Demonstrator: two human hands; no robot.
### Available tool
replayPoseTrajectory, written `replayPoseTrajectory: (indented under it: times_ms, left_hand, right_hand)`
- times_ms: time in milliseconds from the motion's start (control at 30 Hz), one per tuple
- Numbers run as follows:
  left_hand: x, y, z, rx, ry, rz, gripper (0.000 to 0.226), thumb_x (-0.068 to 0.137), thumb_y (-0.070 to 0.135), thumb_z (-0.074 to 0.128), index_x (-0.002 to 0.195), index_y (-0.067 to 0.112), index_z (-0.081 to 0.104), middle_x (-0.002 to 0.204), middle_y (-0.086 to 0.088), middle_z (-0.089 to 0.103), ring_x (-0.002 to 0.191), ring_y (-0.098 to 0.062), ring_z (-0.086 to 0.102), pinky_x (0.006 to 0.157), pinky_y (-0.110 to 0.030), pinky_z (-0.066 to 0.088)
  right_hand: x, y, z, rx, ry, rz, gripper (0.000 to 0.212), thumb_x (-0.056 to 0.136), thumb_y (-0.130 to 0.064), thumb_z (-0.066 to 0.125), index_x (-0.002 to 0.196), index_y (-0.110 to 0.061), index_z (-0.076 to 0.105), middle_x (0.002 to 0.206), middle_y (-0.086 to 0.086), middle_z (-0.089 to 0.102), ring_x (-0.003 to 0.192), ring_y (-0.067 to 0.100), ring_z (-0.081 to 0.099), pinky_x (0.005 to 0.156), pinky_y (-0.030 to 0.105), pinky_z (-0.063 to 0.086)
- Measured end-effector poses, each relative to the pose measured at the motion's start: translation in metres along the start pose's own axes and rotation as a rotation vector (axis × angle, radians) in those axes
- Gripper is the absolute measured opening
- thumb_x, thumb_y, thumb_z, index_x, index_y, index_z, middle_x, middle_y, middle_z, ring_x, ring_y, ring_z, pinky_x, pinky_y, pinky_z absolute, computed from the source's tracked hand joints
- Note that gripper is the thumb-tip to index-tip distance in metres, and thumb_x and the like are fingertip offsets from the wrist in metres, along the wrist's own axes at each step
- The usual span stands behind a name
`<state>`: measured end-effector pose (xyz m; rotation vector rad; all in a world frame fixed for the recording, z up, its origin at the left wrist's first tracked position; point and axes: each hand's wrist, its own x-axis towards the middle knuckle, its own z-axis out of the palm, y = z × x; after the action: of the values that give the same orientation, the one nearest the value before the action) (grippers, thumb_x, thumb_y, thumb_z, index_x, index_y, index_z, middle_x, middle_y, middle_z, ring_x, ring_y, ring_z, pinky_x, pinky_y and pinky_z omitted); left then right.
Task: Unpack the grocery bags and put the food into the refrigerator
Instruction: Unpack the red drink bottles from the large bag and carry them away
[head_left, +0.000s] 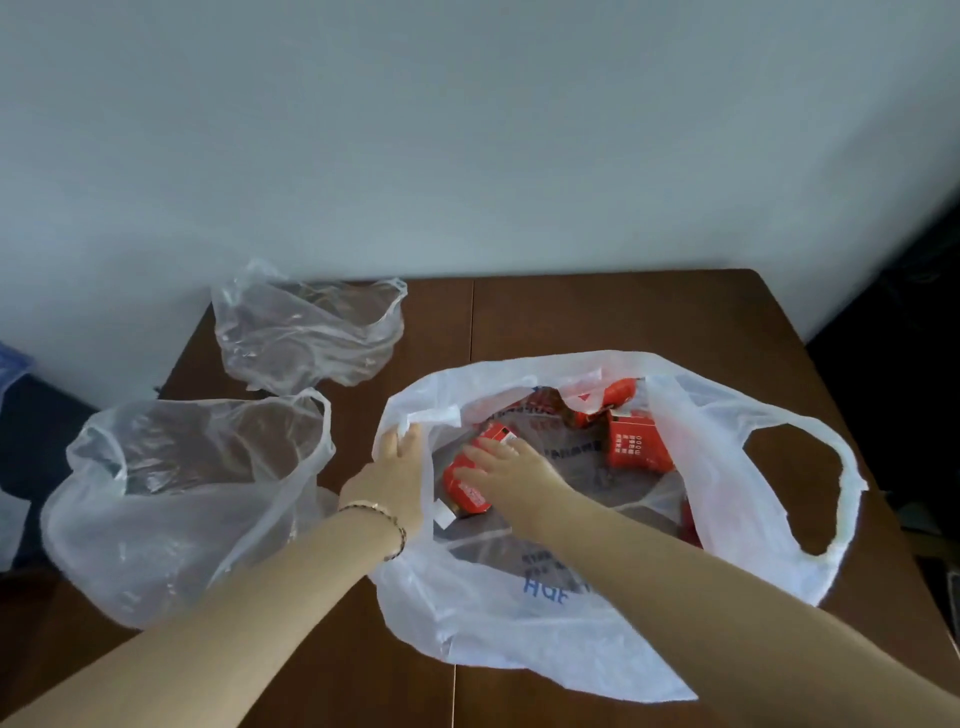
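A white plastic grocery bag (737, 431) lies open on the brown table (597, 312), with several red cartons inside. My left hand (397, 467) grips the bag's left rim and holds it open. My right hand (506, 467) reaches into the bag and lies on a red carton (465, 491) at the near left, fingers spread over its top. Another red carton (636, 444) stands upright further right in the bag, and more red packs (613, 395) show at the bag's far side, partly hidden by plastic.
Two clear plastic bags lie crumpled on the table's left: one (306, 332) at the back by the wall, one (182, 499) nearer, hanging over the left edge. A grey wall stands behind the table. Dark floor lies to the right.
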<state>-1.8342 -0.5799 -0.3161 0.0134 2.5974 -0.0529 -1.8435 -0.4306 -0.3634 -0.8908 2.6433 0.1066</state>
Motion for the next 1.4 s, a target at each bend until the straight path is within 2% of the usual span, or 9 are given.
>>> replayPoseTrajectory:
  times_ms: [133,200,333,467,633,800,967,1167,1400]
  left_hand:
    - [0.003,-0.008,0.015,0.155,0.065,-0.001,0.081,0.088,0.005,0.055,0.149,0.017,0.004,0.156,-0.011,-0.005,0.129,-0.030,0.040,0.102,-0.034,0.041]
    - [0.004,-0.010,0.020,0.187,0.293,0.079,0.067,0.077,-0.001,0.068,0.138,0.008,0.040,0.152,-0.024,0.019,0.135,-0.047,0.026,0.106,-0.047,0.036]
    - [0.009,-0.015,0.024,0.107,0.837,0.595,0.016,0.091,0.009,0.045,0.094,0.009,0.061,0.132,-0.027,0.050,0.127,-0.042,0.037,0.107,-0.045,0.031]
    - [0.007,0.015,0.023,0.034,0.686,1.144,0.028,0.094,0.027,0.045,0.117,0.011,0.050,0.129,-0.010,0.054,0.122,-0.021,0.050,0.105,-0.030,0.042]
    - [0.006,0.069,0.024,0.103,0.132,0.748,0.053,0.094,0.044,0.044,0.140,0.025,0.029,0.135,-0.008,0.036,0.116,-0.025,0.046,0.088,-0.034,0.048]
    - [0.000,0.087,0.023,0.007,0.106,0.712,0.046,0.089,0.034,0.051,0.131,0.018,0.039,0.122,-0.005,0.043,0.104,-0.022,0.052,0.082,-0.027,0.046]
    - [-0.012,0.077,0.027,-0.077,0.137,0.521,0.053,0.088,0.029,0.052,0.137,0.025,0.033,0.132,0.002,0.045,0.113,-0.018,0.052,0.090,-0.022,0.045]
    - [-0.027,0.068,0.039,0.032,0.134,0.370,0.067,0.089,0.031,0.061,0.144,0.030,0.023,0.148,-0.001,0.033,0.133,-0.023,0.039,0.106,-0.034,0.039]
    - [-0.034,0.072,0.046,-0.120,0.227,0.371,0.045,0.089,0.051,0.045,0.128,0.030,0.038,0.132,0.000,0.032,0.120,-0.019,0.041,0.084,-0.023,0.047]
  right_hand:
    - [0.041,-0.011,0.020,-0.099,-0.017,0.005,0.079,0.085,-0.029,0.067,0.147,-0.020,0.019,0.154,0.010,0.021,0.141,0.032,0.019,0.117,0.050,0.011]
    - [0.044,-0.009,0.026,-0.014,0.003,0.078,0.077,0.082,-0.030,0.070,0.143,-0.018,0.025,0.148,0.010,0.030,0.135,0.033,0.030,0.115,0.048,0.016]
    - [0.015,0.008,0.040,0.398,0.102,0.193,0.082,0.073,-0.039,0.074,0.141,-0.022,0.032,0.136,0.001,0.042,0.124,0.025,0.043,0.110,0.039,0.026]
    - [-0.033,0.024,0.045,0.886,0.138,0.300,0.082,0.060,-0.034,0.083,0.128,-0.033,0.038,0.119,-0.016,0.047,0.107,0.006,0.052,0.098,0.025,0.046]
    - [-0.071,0.037,0.047,0.949,0.015,0.375,0.085,0.061,-0.024,0.085,0.129,-0.027,0.034,0.116,-0.013,0.047,0.104,0.008,0.054,0.088,0.019,0.045]
    - [-0.071,0.072,0.034,0.397,-0.085,0.325,0.087,0.083,-0.008,0.066,0.151,-0.018,0.011,0.156,0.000,0.017,0.143,0.021,0.019,0.115,0.034,0.022]
    - [-0.052,0.112,0.035,0.143,0.012,0.626,0.075,0.087,-0.009,0.061,0.148,-0.011,0.018,0.147,0.008,0.031,0.135,0.025,0.033,0.112,0.034,0.029]
    - [-0.045,0.114,0.044,-0.082,0.036,0.481,0.076,0.086,-0.015,0.063,0.147,-0.019,0.017,0.151,0.013,0.029,0.138,0.033,0.030,0.114,0.039,0.022]
    - [-0.088,0.057,0.037,0.578,0.345,0.505,0.075,0.063,-0.040,0.080,0.127,-0.031,0.043,0.120,-0.016,0.056,0.110,0.011,0.055,0.096,0.028,0.040]
